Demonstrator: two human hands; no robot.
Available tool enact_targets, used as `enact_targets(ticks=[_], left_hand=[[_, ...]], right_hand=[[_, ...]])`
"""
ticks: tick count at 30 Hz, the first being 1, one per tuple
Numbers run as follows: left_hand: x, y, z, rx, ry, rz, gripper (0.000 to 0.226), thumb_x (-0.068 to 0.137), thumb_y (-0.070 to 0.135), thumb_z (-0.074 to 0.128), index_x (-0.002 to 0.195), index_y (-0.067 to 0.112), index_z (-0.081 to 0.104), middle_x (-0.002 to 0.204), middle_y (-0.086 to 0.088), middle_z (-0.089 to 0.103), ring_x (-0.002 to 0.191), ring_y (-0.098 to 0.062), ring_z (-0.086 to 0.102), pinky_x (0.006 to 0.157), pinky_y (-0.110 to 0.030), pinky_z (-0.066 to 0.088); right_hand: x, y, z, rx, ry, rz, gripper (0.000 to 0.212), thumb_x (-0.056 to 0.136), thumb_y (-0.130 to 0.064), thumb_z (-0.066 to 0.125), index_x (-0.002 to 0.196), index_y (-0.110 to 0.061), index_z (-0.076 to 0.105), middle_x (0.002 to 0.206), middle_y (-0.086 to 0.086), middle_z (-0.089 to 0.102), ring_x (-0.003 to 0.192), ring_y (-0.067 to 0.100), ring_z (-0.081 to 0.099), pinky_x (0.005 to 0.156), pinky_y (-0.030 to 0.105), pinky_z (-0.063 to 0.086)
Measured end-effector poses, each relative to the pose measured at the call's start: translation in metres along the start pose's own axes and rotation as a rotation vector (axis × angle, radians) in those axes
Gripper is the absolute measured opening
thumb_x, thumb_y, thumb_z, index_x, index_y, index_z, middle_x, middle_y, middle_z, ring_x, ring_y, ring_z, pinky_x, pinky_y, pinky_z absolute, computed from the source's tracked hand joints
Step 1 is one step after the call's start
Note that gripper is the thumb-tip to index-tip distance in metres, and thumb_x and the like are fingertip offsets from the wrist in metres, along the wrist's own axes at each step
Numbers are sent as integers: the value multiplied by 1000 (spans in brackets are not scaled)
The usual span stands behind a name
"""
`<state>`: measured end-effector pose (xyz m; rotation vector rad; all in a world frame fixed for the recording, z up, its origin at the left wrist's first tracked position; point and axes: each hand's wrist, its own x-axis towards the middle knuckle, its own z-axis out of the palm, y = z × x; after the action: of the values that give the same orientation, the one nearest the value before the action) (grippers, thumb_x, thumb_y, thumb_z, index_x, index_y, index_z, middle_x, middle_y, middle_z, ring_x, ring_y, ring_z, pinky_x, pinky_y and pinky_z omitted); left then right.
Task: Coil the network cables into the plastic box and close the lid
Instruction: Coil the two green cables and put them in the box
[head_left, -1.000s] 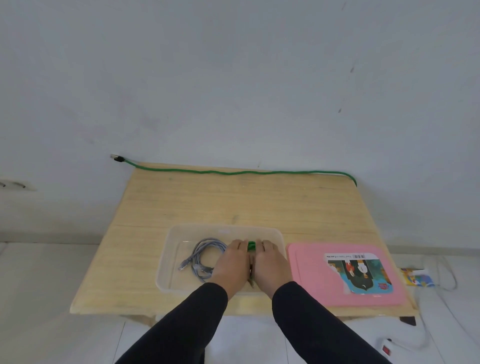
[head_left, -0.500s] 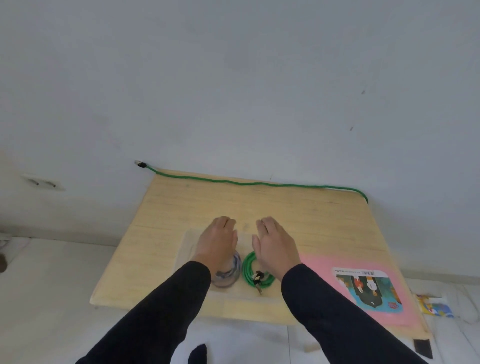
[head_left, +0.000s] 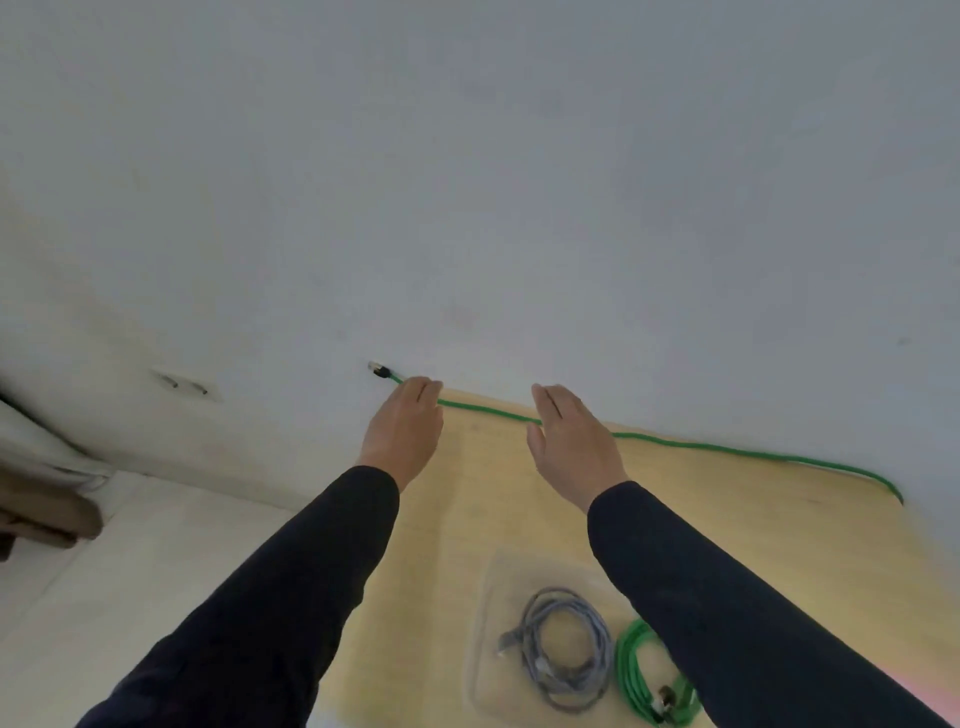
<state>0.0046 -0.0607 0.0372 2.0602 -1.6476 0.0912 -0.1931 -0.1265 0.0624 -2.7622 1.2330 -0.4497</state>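
A long green network cable (head_left: 701, 446) lies stretched along the far edge of the wooden table (head_left: 779, 519), its black plug (head_left: 381, 370) sticking out past the far left corner. My left hand (head_left: 402, 428) hovers flat over the cable near the plug, fingers apart, holding nothing. My right hand (head_left: 569, 444) is also open above the cable, a little further right. Near me stands the clear plastic box (head_left: 485, 613), with a coiled grey cable (head_left: 566, 647) and a coiled green cable (head_left: 641, 675) inside. My right sleeve hides part of the box.
A white wall stands directly behind the table. A wall socket (head_left: 186, 386) sits low on the left. At the far left is a dark piece of furniture (head_left: 41, 509) on a pale tiled floor (head_left: 130, 545). A faint pink edge shows at the bottom right.
Both hands left the box, where they had pressed the green coil down, and reached forward to the far table edge over the straight green cable. The view tilted left and upward.
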Motion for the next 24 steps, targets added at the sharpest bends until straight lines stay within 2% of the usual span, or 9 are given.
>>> enact_targets(ticks=[4,9,11,13,15,17,19,21,24], left_hand=[[29,-54,32,-39,-102,0,40,96,12,43,135,5,42,137,-9,47,129,-22,42,105,-27,34],[58,-99,77,-72,-249,15,42,96,12,44,138,10,40,144,-6,41,132,-21,41,104,-28,35],[67,-107,90,-92,-266,31,41,92,6,50,133,6,47,139,-9,47,126,-25,48,101,-32,41],[74,-116,105,-113,-245,91,38,82,-2,62,119,1,59,122,-16,61,113,-30,60,91,-38,51],[78,-125,119,-119,-229,124,35,72,-5,72,106,2,67,107,-16,68,101,-33,66,80,-43,57],[79,-131,128,-161,-246,119,34,70,-4,74,102,5,70,101,-14,70,96,-32,67,75,-42,59],[82,-134,133,-194,-236,124,31,68,-3,76,98,6,71,93,-13,70,85,-31,67,68,-38,59],[87,-135,136,-200,-225,148,29,64,-6,78,90,6,72,83,-12,69,76,-29,65,59,-35,58],[91,-134,138,-239,-192,179,32,59,-11,78,86,5,73,79,-11,67,80,-19,56,54,-31,56]], right_hand=[[49,-17,51,25,-73,-7,47,97,-20,38,140,-4,31,139,10,44,131,23,39,101,32,42],[89,-16,109,33,-122,31,45,95,-18,38,136,-1,38,134,14,50,127,26,47,99,37,47],[98,-11,128,28,-157,50,46,96,-19,37,138,-2,35,136,13,47,129,25,44,103,34,43],[104,-4,143,45,-235,93,49,97,-21,39,142,-5,28,143,9,39,134,23,35,108,31,33],[109,2,156,25,-254,110,48,95,-21,45,140,-5,33,141,11,43,131,26,39,108,34,34],[111,6,166,-16,-237,92,45,89,-16,56,132,-3,46,127,14,56,118,32,52,99,41,44],[113,9,174,-52,-185,88,42,80,-11,67,120,-5,57,107,14,65,97,34,62,81,43,53],[114,10,176,-71,-125,93,40,73,-7,72,112,-7,62,91,12,64,82,32,62,67,40,54],[111,10,172,-46,-60,62,43,68,5,70,109,-6,64,81,13,59,71,30,58,60,37,50]])
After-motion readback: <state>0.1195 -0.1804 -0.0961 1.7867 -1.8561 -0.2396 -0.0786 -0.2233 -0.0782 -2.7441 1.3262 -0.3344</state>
